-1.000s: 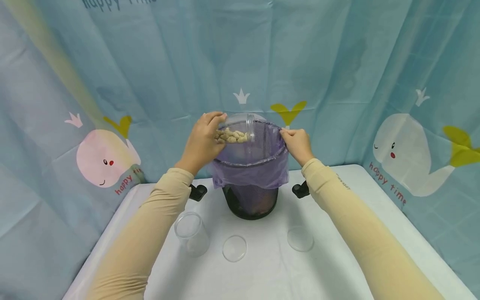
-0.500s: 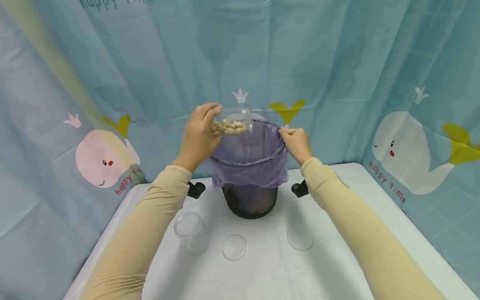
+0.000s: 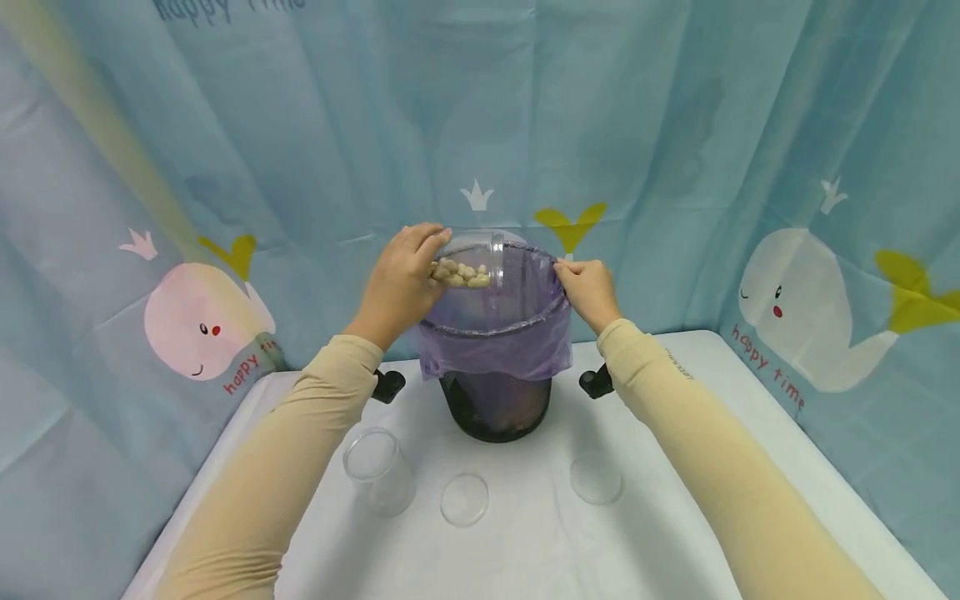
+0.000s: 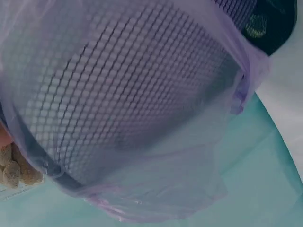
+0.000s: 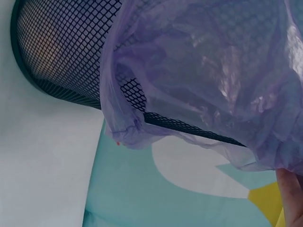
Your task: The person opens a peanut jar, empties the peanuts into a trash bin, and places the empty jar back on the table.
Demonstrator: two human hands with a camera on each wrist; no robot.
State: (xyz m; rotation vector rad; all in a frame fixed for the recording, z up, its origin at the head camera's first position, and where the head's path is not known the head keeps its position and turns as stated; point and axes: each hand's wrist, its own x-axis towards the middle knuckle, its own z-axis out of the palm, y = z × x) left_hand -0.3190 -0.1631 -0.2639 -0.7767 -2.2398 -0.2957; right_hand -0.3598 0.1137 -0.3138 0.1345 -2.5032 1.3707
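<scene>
My left hand [image 3: 401, 279] grips a clear jar [image 3: 480, 246] lying on its side over the mouth of a mesh bin [image 3: 498, 408]. Peanuts in their shells [image 3: 461, 273] rest along the jar's lower side, and its mouth points right. A thin purple bag [image 3: 510, 358] lines the bin and folds down over its rim. At the rim's right side my right hand [image 3: 590, 292] pinches the bag's edge. In the left wrist view the peanuts [image 4: 18, 170] show at the left edge, beside the bag-covered rim. The right wrist view catches a finger [image 5: 289, 194] against the bag.
A second clear jar [image 3: 382, 479] stands open on the white table [image 3: 525, 550], at the left. Two clear round lids [image 3: 465, 500] lie in front of the bin. Black knobs [image 3: 387, 386] flank the bin. A blue curtain [image 3: 360, 125] hangs close behind.
My left hand rose a little with the jar, then came back down over the bin's mouth. The right hand has kept its hold on the bag's edge.
</scene>
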